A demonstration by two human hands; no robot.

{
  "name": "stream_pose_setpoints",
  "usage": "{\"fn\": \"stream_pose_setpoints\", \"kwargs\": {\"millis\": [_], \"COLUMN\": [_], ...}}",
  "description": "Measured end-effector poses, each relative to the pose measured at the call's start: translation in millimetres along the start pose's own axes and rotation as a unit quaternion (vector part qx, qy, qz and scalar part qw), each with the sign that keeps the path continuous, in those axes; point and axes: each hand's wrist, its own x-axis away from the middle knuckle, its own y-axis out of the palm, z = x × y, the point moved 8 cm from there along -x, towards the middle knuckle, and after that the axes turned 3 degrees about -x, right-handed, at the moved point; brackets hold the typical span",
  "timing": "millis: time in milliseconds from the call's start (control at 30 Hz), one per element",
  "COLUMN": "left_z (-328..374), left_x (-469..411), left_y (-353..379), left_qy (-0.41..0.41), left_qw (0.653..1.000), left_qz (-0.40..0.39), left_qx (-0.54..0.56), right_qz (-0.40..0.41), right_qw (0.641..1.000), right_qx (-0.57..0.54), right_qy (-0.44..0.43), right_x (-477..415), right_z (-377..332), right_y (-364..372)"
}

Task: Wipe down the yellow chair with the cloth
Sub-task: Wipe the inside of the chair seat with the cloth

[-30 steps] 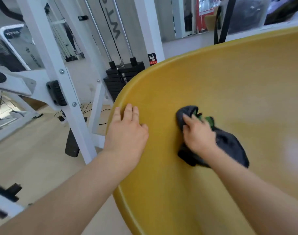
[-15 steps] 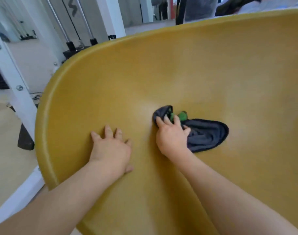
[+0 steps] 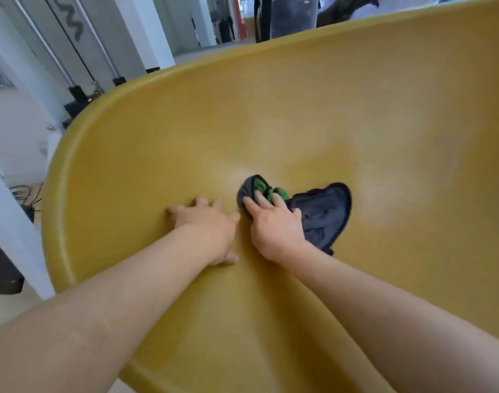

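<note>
While both forearms reach in, the left hand point(image 3: 205, 225) lies flat, fingers point(image 3: 202, 201) spread, on the yellow chair point(image 3: 242, 321); just beside it, the right hand point(image 3: 273, 225) presses straight fingers point(image 3: 261, 199) onto the cloth point(image 3: 324, 214) mid-seat. Wiping seems midway, backrest point(image 3: 356, 95) likely left. Cloth lies crosswise: bunched end left, loose end right

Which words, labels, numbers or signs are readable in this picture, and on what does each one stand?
No text can be read here.
Beam: dark letter-like marks, blurred and cut off, not readable.
Cloth: green marks only, no words that I can tell.
Chair: no text shows.
</note>
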Motion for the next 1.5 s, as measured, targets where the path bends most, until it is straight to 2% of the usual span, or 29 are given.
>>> {"fn": "stream_pose_setpoints", "kwargs": {"millis": [67, 133, 233, 300, 367, 400, 433, 500, 533, 600, 633, 700, 767, 833, 900, 1000, 1067, 1167, 1200, 1267, 1333, 1400, 1433, 1500], "left_z": [1.4, 4.2, 12.5, 14.8, 16.8, 21.6, 32.1, 65.5, 86.2, 107.0, 117.8, 128.3, 134.6, 141.0, 146.5, 138.5, 118.6, 57.4, 33.8, -8.3, -34.5, -48.8, -51.5, -61.1], "left_x": [-12.0, -20.2, -22.3, -20.3, -24.4, -29.5, -34.5, -41.5, -42.8, -38.2, -36.9, -37.2, -40.5, -41.3, -35.5, -36.6, -41.7, -49.1, -50.1, -51.5, -50.6, -49.0, -49.0, -48.9], "left_y": [-8.6, -14.0, -10.1, -6.9, -3.2, -1.6, -1.6, -4.4, -10.5, -18.0, -23.2, -32.6, -39.2, -40.8, -44.1, -45.7, -44.2, -35.2, -34.3, -39.6, -48.8, -56.2, -59.6, -67.7], "left_qy": [0.008, 0.025, 0.032, 0.029, 0.019, 0.014, 0.019, 0.057, 0.081, 0.125, 0.141, 0.145, 0.140, 0.136, 0.137, 0.144, 0.133, 0.046, 0.016, -0.029, -0.044, -0.037, -0.024, -0.007], "left_qw": [1.000, 0.999, 0.999, 0.999, 1.000, 1.000, 0.999, 0.996, 0.994, 0.987, 0.983, 0.978, 0.974, 0.972, 0.971, 0.974, 0.981, 0.996, 0.998, 0.997, 0.994, 0.991, 0.990, 0.988], "left_qz": [0.006, 0.012, 0.006, 0.009, 0.011, 0.009, 0.010, 0.018, 0.033, 0.061, 0.070, 0.066, 0.066, 0.066, 0.067, 0.071, 0.076, 0.056, 0.053, 0.071, 0.095, 0.117, 0.123, 0.140], "left_qx": [0.016, 0.024, 0.003, -0.011, 0.009, 0.023, 0.040, 0.067, 0.071, 0.082, 0.096, 0.132, 0.163, 0.179, 0.185, 0.162, 0.122, 0.047, 0.022, -0.019, -0.044, -0.058, -0.068, -0.067], "right_qz": [-0.014, -0.052, -0.088, -0.037, 0.029, 0.043, 0.045, 0.008, -0.016, -0.042, -0.052, -0.047, -0.015, 0.012, -0.006, -0.039, -0.055, -0.012, 0.018, 0.094, 0.199, 0.243, 0.241, 0.218], "right_qw": [0.998, 0.993, 0.982, 0.966, 0.949, 0.951, 0.963, 0.994, 0.997, 0.993, 0.992, 0.992, 0.985, 0.975, 0.977, 0.997, 0.996, 0.989, 0.988, 0.986, 0.959, 0.921, 0.924, 0.961], "right_qx": [0.015, 0.082, 0.118, 0.099, 0.058, 0.038, 0.028, 0.056, 0.079, 0.100, 0.108, 0.103, 0.089, 0.095, 0.085, 0.056, 0.060, 0.109, 0.131, 0.131, -0.003, -0.105, -0.123, -0.126], "right_qy": [-0.064, -0.059, 0.121, 0.236, 0.308, 0.305, 0.264, 0.097, 0.019, -0.043, -0.031, 0.050, 0.145, 0.202, 0.197, 0.046, -0.042, -0.096, -0.079, 0.041, 0.203, 0.286, 0.269, 0.115], "right_x": [7.3, 7.3, 30.6, 54.2, 53.8, 46.0, 36.1, 26.9, 31.8, 35.8, 38.0, 45.9, 58.6, 69.9, 68.9, 59.5, 57.6, 37.3, 28.8, 14.3, 11.4, 3.2, -8.5, -34.5], "right_z": [-4.9, 34.5, 139.5, 187.9, 194.3, 178.2, 152.1, 82.6, 62.3, 60.2, 83.5, 147.5, 211.9, 240.4, 221.2, 124.3, 80.1, 96.8, 117.4, 173.4, 210.7, 182.8, 144.0, 33.6], "right_y": [1.0, -11.1, -39.1, -61.7, -68.0, -62.4, -51.8, -20.3, -7.7, -8.8, -19.8, -49.8, -78.3, -90.5, -78.1, -31.3, -12.4, -21.1, -31.7, -61.6, -84.3, -75.9, -63.1, -30.8]}}
